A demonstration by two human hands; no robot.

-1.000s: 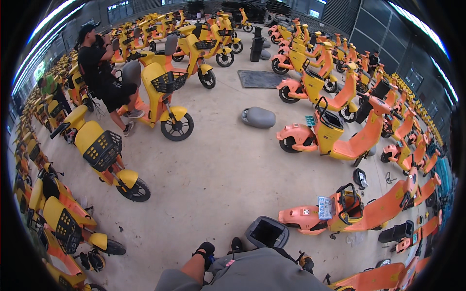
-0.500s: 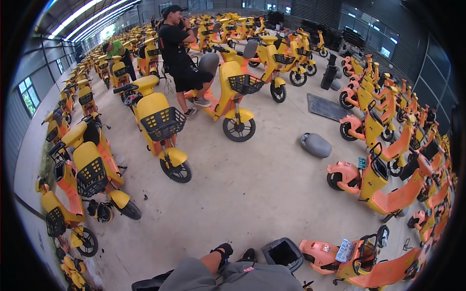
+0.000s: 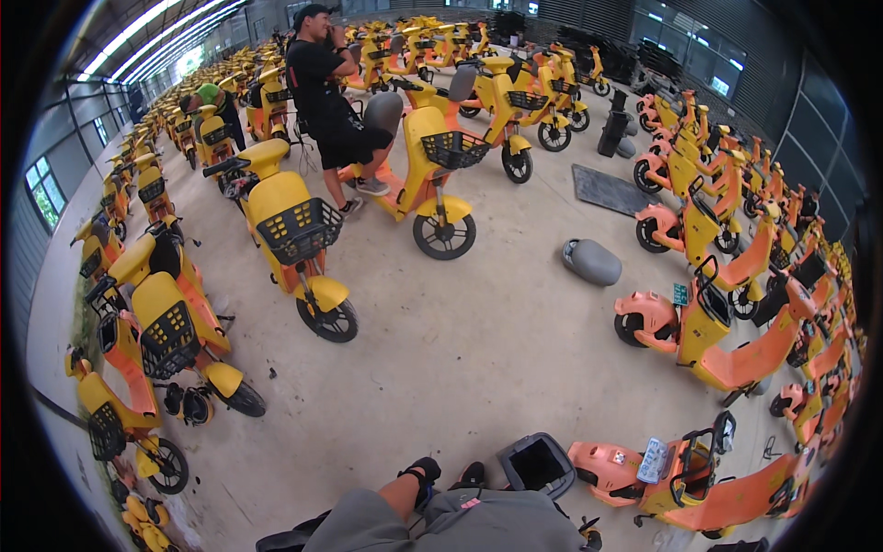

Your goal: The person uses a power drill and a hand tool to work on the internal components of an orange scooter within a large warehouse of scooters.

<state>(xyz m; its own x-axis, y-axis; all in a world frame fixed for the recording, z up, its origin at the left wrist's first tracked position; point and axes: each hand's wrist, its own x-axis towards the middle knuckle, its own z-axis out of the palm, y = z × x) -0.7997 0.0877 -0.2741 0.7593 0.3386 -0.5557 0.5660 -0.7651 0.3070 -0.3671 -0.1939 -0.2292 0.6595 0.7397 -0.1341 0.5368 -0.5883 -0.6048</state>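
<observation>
- The concrete floor is lying open as a lane down the middle of the hall, likely so bikes can be wheeled through.
- Yellow bikes are standing in rows to the left and far ahead, and orange bikes are leaning on their stands to the right, sorted by colour.
- A person in black is standing among the yellow bikes, well ahead, one hand raised to the face.
- The nearest orange bike is standing just right of the wearer's knee, close enough to work on.
- A grey seat is lying loose on the floor, apart from any bike.
- A grey bin is sitting open side up beside the wearer's foot, within easy reach.
- The wearer's hands are lying outside the picture, so I cannot tell whether they are wide, narrow or holding anything.
</observation>
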